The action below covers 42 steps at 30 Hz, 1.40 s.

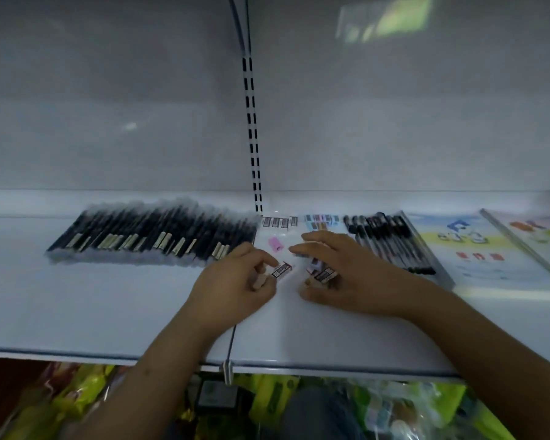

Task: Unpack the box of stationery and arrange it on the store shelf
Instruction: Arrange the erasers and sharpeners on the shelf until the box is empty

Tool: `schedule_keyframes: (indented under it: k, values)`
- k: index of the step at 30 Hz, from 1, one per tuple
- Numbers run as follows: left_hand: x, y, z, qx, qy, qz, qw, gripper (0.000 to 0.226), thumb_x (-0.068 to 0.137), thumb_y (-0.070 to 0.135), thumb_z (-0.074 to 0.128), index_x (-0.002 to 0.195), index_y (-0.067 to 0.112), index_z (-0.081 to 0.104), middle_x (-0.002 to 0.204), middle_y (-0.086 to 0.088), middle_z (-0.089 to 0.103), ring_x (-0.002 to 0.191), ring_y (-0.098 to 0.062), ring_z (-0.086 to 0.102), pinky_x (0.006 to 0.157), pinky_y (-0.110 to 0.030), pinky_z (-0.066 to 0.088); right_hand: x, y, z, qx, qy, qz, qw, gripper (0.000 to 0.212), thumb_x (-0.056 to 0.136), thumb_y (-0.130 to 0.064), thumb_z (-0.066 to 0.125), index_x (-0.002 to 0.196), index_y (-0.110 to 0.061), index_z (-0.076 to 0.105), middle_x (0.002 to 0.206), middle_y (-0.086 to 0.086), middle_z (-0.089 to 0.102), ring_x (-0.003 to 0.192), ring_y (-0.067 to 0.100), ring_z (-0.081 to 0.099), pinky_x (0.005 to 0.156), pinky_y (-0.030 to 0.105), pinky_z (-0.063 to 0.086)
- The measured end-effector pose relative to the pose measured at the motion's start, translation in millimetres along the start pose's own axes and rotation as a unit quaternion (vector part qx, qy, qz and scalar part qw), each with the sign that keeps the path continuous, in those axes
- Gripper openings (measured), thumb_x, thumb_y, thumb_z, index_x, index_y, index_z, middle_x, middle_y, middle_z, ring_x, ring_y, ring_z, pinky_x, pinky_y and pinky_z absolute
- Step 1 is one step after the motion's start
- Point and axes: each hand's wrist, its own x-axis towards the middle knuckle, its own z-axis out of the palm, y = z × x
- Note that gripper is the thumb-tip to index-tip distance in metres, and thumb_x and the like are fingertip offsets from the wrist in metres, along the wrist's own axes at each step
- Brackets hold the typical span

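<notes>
Erasers being sorted into rows on the white shelf [77, 312].

Head view: the left hand [235, 281] pinches one sleeved eraser [281, 270] in curled fingers, likely to line it up with the eraser row [279, 222] at the back; the right hand [346, 274] cups several more erasers [323, 273] as a ready supply. A loose pink eraser [275, 243] lies between the pens [156, 236] and gel pens [391, 239].
</notes>
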Motion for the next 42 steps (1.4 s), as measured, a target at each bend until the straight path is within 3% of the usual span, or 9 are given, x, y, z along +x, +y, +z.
schedule_keyframes:
  k: [5, 8, 16, 19, 21, 24, 31, 37, 42]
  values:
    - [1, 4, 0, 0.035, -0.010, 0.033, 0.999, 0.045, 0.089, 0.048, 0.063, 0.131, 0.038, 0.053, 0.106, 0.022, 0.045, 0.079, 0.021, 0.048, 0.058, -0.009, 0.029, -17, 2, -12, -0.026, -0.082, 0.049, 0.995, 0.075, 0.083, -0.080, 0.027, 0.150, -0.052, 0.006, 0.160, -0.022, -0.004, 0.143, -0.006, 0.000, 0.122, 0.040, 0.007]
    - [6, 7, -1, 0.065, -0.029, 0.038, 0.997, 0.045, 0.090, 0.049, 0.059, 0.132, 0.035, 0.056, 0.093, 0.023, 0.041, 0.070, 0.008, 0.049, 0.057, -0.008, 0.029, -27, 0, -15, 0.007, -0.100, 0.039, 0.994, 0.080, 0.083, -0.075, 0.034, 0.149, -0.053, -0.005, 0.158, -0.027, -0.011, 0.143, -0.009, -0.003, 0.120, 0.028, 0.006]
    - [24, 12, -5, 0.055, -0.113, 0.015, 0.992, 0.050, 0.092, 0.041, 0.058, 0.141, 0.039, 0.046, 0.083, 0.014, 0.052, 0.073, -0.002, 0.051, 0.058, -0.020, 0.036, -26, -1, -29, 0.113, 0.006, 0.032, 0.993, 0.065, 0.088, -0.055, 0.055, 0.146, -0.045, 0.029, 0.152, -0.029, 0.027, 0.138, -0.015, 0.019, 0.108, 0.002, 0.015]
    - [32, 10, -12, 0.026, -0.173, 0.017, 0.984, 0.048, 0.091, 0.037, 0.062, 0.138, 0.040, 0.049, 0.079, 0.012, 0.053, 0.068, -0.002, 0.050, 0.059, -0.018, 0.037, -23, 1, -32, 0.051, 0.023, 0.033, 0.998, 0.040, 0.084, -0.060, 0.058, 0.116, -0.036, 0.062, 0.115, -0.022, 0.058, 0.107, -0.007, 0.048, 0.088, 0.011, 0.036]
    - [39, 8, -14, 0.005, -0.197, 0.011, 0.980, 0.042, 0.090, 0.035, 0.065, 0.131, 0.037, 0.056, 0.078, 0.012, 0.053, 0.065, 0.000, 0.051, 0.059, -0.012, 0.038, -23, -3, -31, 0.019, 0.012, 0.021, 1.000, 0.027, 0.082, -0.058, 0.064, 0.092, -0.033, 0.063, 0.089, -0.018, 0.059, 0.086, -0.001, 0.051, 0.072, 0.014, 0.037]
    - [45, 7, -19, -0.027, -0.214, 0.010, 0.976, 0.041, 0.087, 0.035, 0.072, 0.126, 0.028, 0.059, 0.075, 0.009, 0.060, 0.061, 0.001, 0.055, 0.061, -0.012, 0.046, -23, -11, -30, -0.030, -0.024, 0.028, 0.999, 0.030, 0.079, -0.061, 0.065, 0.090, -0.033, 0.058, 0.086, -0.017, 0.055, 0.082, -0.004, 0.047, 0.067, 0.010, 0.035]
    - [52, 12, -29, -0.010, -0.085, 0.046, 0.995, 0.037, 0.077, 0.052, 0.074, 0.108, 0.035, 0.062, 0.096, 0.016, 0.054, 0.078, 0.003, 0.052, 0.065, -0.012, 0.038, -23, -15, -24, -0.034, -0.018, 0.066, 0.997, 0.026, 0.084, -0.046, 0.069, 0.103, -0.037, 0.052, 0.086, -0.020, 0.050, 0.080, -0.002, 0.049, 0.072, 0.020, 0.045]
    - [74, -4, -22, -0.016, -0.043, 0.009, 0.999, 0.048, 0.084, 0.036, 0.075, 0.129, 0.025, 0.061, 0.101, 0.010, 0.059, 0.086, 0.001, 0.054, 0.069, -0.002, 0.040, 13, -1, -52, 0.100, 0.155, 0.110, 0.977, 0.010, 0.081, -0.025, 0.072, 0.082, -0.022, 0.062, 0.074, -0.009, 0.066, 0.070, 0.004, 0.061, 0.064, 0.012, 0.047]
    - [94, -17, -18, -0.030, -0.024, -0.021, 0.999, 0.051, 0.085, 0.026, 0.075, 0.133, 0.019, 0.059, 0.097, 0.006, 0.063, 0.077, 0.002, 0.055, 0.070, -0.003, 0.043, 87, 28, -33, 0.046, 0.123, 0.159, 0.979, 0.004, 0.078, -0.016, 0.069, 0.078, -0.014, 0.066, 0.071, -0.007, 0.060, 0.067, 0.010, 0.055, 0.061, 0.022, 0.042]
